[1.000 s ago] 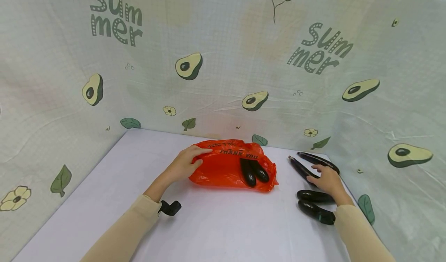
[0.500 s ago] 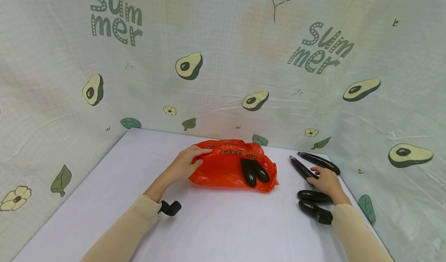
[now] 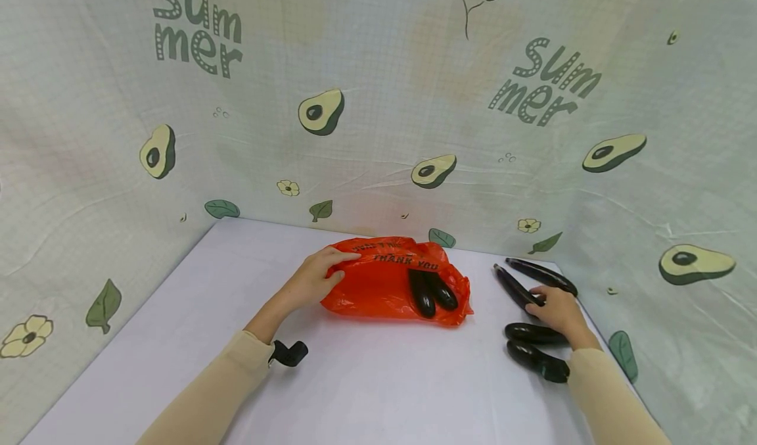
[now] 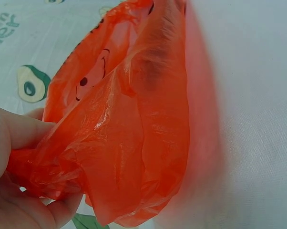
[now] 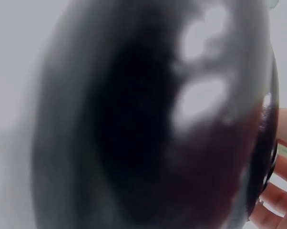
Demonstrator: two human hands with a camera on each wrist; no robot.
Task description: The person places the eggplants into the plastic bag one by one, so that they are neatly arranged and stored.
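Note:
At the left end of a red plastic bag (image 3: 369, 294) printed "THANK YOU", my left hand (image 3: 307, 279) pinches the film. The left wrist view shows that bunched film between thumb and fingers. Two dark eggplants (image 3: 422, 295) lie at the bag's right end. On the right, my right hand (image 3: 560, 310) grips the lower end of a slender eggplant (image 3: 513, 286), thumb on the near side. In the right wrist view a large blurred eggplant (image 5: 148, 119) fills the middle, and the fingers curl behind a second eggplant (image 5: 264, 167) at the right edge.
Another slender eggplant (image 3: 541, 273) lies just behind the right hand, close to the table's right edge. Two plump eggplants (image 3: 529, 332) lie in front, partly under the right wrist. A printed cloth (image 3: 378, 103) walls off the back and sides of the white table (image 3: 378, 392).
My right hand has closed around the slender eggplant's lower end, and that eggplant has shifted slightly right. The left hand and the bag have stayed in place.

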